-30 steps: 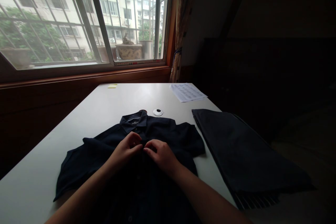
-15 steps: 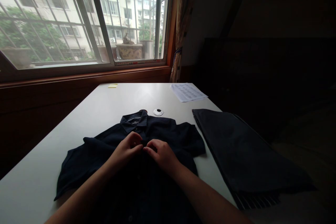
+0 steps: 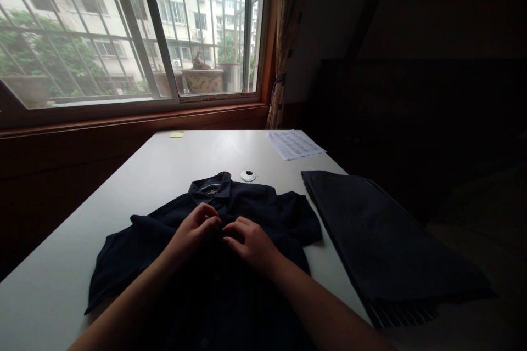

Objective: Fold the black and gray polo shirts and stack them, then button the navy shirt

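Observation:
A dark navy short-sleeved shirt (image 3: 263, 203) lies front side up, its collar pointing away from me and small buttons down the front. My left hand (image 3: 196, 230) is at the button strip below the collar, thumb and fingers closed together on the cloth. Just to its right, my right hand (image 3: 250, 242) rests over the strip, with a gap between its thumb and curled fingers. The dark cloth hides the exact contact at the fingertips, and no button shows between them.
Folded dark cloth (image 3: 382, 241) with a striped lower edge lies along the right side of the white table (image 3: 135, 186). Farther back are a round white-rimmed fitting (image 3: 247, 176), printed papers (image 3: 294, 144) and a yellow note (image 3: 177, 134). A barred window (image 3: 206, 27) stands behind.
My hands have drawn slightly apart at the button strip. The left thumb has moved up and left, and the right thumb and fingers have parted. The shirt lies in the same place.

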Demonstrator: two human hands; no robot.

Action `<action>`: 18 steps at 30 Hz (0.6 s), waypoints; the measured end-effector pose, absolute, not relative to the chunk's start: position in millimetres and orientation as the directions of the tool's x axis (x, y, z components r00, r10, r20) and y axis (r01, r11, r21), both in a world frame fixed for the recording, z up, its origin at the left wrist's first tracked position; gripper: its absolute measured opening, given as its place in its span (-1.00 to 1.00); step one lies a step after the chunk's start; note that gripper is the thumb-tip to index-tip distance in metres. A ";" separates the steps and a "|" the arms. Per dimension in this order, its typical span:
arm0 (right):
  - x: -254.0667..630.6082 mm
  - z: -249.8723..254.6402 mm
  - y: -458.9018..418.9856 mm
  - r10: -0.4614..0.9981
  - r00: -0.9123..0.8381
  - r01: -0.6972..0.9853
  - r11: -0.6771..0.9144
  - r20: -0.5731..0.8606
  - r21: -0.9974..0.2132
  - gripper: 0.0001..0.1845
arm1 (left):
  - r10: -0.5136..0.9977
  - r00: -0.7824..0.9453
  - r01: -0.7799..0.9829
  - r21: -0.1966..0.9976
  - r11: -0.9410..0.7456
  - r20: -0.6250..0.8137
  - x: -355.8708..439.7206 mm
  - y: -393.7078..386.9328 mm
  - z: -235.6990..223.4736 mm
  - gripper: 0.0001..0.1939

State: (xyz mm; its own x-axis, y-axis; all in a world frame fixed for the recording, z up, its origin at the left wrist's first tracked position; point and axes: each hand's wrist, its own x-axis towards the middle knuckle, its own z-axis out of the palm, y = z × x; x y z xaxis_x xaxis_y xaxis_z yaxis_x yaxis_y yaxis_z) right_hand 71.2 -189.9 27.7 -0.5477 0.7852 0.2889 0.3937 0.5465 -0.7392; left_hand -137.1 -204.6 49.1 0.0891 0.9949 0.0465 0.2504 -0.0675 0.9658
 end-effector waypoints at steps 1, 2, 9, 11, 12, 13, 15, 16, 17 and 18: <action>71.0 26.4 -190.2 0.773 -0.567 0.401 0.560 0.283 -0.725 -0.83 | 0.997 0.057 0.266 0.962 -0.068 0.055 -139.3 -203.4 49.9 -0.73; 70.7 25.0 -190.5 0.760 -0.587 0.407 0.575 0.279 -0.710 -0.83 | 0.997 0.026 0.292 0.953 -0.077 0.072 -141.8 -202.0 50.0 -0.72; 69.4 20.0 -192.0 0.700 -0.658 0.446 0.660 0.278 -0.604 -0.79 | 0.970 0.040 0.725 0.661 -0.193 0.240 -157.4 -193.0 29.8 -0.67; 69.1 20.0 -192.5 0.697 -0.660 0.449 0.665 0.280 -0.597 -0.77 | 0.968 0.057 0.769 0.607 -0.199 0.246 -160.2 -191.7 23.3 -0.64; 68.9 20.1 -192.8 0.697 -0.659 0.450 0.667 0.282 -0.595 -0.76 | 0.968 0.059 0.778 0.597 -0.197 0.242 -161.9 -190.9 21.1 -0.62; 68.8 20.4 -193.2 0.695 -0.661 0.449 0.670 0.285 -0.591 -0.74 | 0.971 0.058 0.783 0.593 -0.188 0.231 -164.1 -189.7 19.5 -0.59; 69.2 21.8 -194.0 0.688 -0.665 0.449 0.679 0.290 -0.581 -0.69 | 0.981 0.048 0.783 0.602 -0.154 0.188 -170.3 -186.4 17.7 -0.55; 69.8 23.1 -194.1 0.683 -0.670 0.449 0.686 0.292 -0.572 -0.67 | 0.986 0.042 0.780 0.610 -0.135 0.164 -174.5 -184.2 16.9 -0.52; 70.9 24.8 -194.0 0.676 -0.676 0.451 0.694 0.294 -0.561 -0.65 | 0.989 0.036 0.779 0.616 -0.117 0.142 -179.4 -181.9 16.0 -0.50; 72.6 26.9 -193.5 0.670 -0.682 0.455 0.704 0.295 -0.546 -0.64 | 0.992 0.033 0.782 0.614 -0.104 0.125 -184.9 -179.6 14.7 -0.47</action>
State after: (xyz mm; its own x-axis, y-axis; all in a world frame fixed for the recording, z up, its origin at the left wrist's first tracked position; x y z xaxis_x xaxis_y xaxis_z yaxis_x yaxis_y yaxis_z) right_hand 72.6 -193.5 26.9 -0.6817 0.6695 0.2949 0.4548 0.7036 -0.5460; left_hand -184.9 -179.6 14.7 0.0334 0.9916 0.1251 0.7821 -0.1039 0.6145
